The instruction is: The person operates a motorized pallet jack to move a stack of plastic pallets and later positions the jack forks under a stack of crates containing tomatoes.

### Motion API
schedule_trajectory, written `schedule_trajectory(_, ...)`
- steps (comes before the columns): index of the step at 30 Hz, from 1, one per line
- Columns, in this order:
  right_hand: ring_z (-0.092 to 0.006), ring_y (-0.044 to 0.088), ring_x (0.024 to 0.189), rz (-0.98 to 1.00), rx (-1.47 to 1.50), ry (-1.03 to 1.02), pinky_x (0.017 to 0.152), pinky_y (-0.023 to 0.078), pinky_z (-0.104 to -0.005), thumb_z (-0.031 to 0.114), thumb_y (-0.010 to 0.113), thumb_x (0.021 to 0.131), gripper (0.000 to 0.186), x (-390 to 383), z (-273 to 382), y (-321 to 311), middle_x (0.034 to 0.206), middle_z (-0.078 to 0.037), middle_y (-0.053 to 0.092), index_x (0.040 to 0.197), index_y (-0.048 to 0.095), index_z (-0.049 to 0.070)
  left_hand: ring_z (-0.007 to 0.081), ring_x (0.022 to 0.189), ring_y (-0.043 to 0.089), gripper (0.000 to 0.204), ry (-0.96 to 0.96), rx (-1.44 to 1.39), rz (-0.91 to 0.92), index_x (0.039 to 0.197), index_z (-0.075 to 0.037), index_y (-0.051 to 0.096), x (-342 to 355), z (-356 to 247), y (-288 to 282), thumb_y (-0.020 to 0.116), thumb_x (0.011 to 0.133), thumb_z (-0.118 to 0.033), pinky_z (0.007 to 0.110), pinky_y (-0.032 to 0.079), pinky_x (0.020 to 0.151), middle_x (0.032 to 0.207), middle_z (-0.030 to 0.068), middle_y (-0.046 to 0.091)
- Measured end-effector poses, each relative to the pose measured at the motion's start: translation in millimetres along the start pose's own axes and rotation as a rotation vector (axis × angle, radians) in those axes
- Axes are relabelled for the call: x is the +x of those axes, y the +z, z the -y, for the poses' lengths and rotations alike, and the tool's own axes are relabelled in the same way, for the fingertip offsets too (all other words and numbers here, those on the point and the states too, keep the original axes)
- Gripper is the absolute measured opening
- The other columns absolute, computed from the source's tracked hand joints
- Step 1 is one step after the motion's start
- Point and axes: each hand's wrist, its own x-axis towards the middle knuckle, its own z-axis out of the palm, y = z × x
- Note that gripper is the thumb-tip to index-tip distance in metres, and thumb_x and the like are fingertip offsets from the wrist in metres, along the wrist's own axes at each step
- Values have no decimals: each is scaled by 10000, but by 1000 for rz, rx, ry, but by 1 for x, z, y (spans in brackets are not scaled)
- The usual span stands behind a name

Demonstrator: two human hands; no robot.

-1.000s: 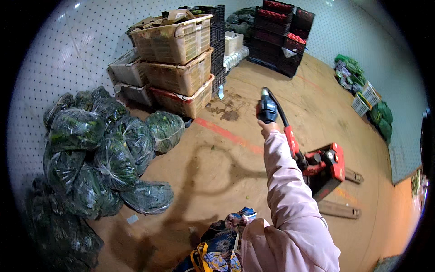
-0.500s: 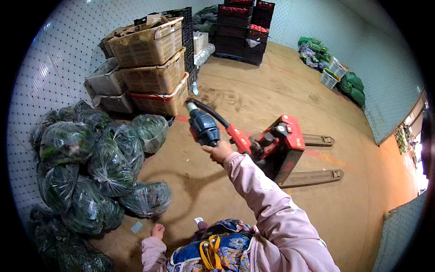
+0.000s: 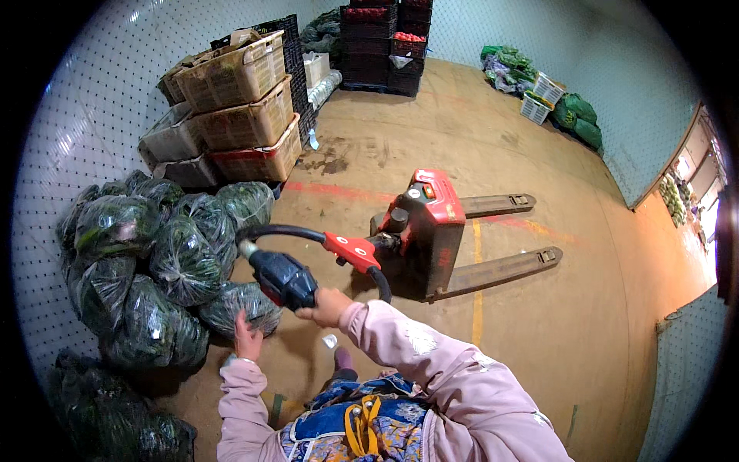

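Observation:
A red electric pallet truck (image 3: 445, 223) stands on the floor ahead, its two forks pointing right. Its black control handle (image 3: 283, 279) reaches toward me on a red tiller arm. My right hand (image 3: 329, 308) is closed around the near end of this handle. To its left, my left hand (image 3: 247, 339) is raised with fingers stretched up, holding nothing. Behind those fingers lies a clear plastic bag of dark greens (image 3: 223, 309); whether they touch it I cannot tell.
Several more bags of greens (image 3: 154, 323) pile up along the left wall. Beyond them are stacked dirty crates (image 3: 245, 127). Dark crates (image 3: 373, 54) with red produce stand at the back. White baskets (image 3: 536, 108) and green sacks (image 3: 576, 119) line the right wall.
The handle and my right hand have swung left and nearer to me, and the truck appears turned and closer. My left hand has risen and opened from a loose curl.

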Motion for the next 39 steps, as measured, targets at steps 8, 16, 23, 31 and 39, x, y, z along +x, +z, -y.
schedule_trajectory(8,-351,599,833,49,-203,21,737,469,-416,518,635,692,526,-152,-64,21,855,-213,619,935,625,53,387,1229,287,705,754,555,53,1220,-53,400,-50,-144,9,651,564,13,434,262,1008,1312,186,328)
schedule_trajectory(16,-334,600,670,63,-288,92,606,457,-393,514,706,632,531,-236,-95,25,693,-183,608,813,617,22,309,648,489,190,1005,421,294,674,-94,489,-88,-148,31,593,528,-31,412,389,586,637,94,479)
schedule_trajectory(23,-382,570,607,26,-311,-22,571,453,-430,627,612,646,629,-293,-40,53,622,-209,571,766,601,9,282,590,484,118,1063,340,198,621,-103,472,-145,-154,-27,589,615,-102,394,376,549,594,77,451)
schedule_trajectory(31,-344,550,520,-472,-499,-262,463,426,-405,520,586,737,471,-343,46,9,564,-162,532,754,532,53,297,592,473,140,1138,354,-135,687,-79,483,-142,-233,-68,615,702,-125,401,365,542,628,102,446)
schedule_trajectory(39,-325,542,504,-531,-469,-321,440,409,-391,446,608,746,388,-405,48,10,546,-134,519,742,533,66,292,590,472,159,1092,382,-231,688,-77,479,-217,-262,-83,623,712,-138,385,369,539,630,103,446)
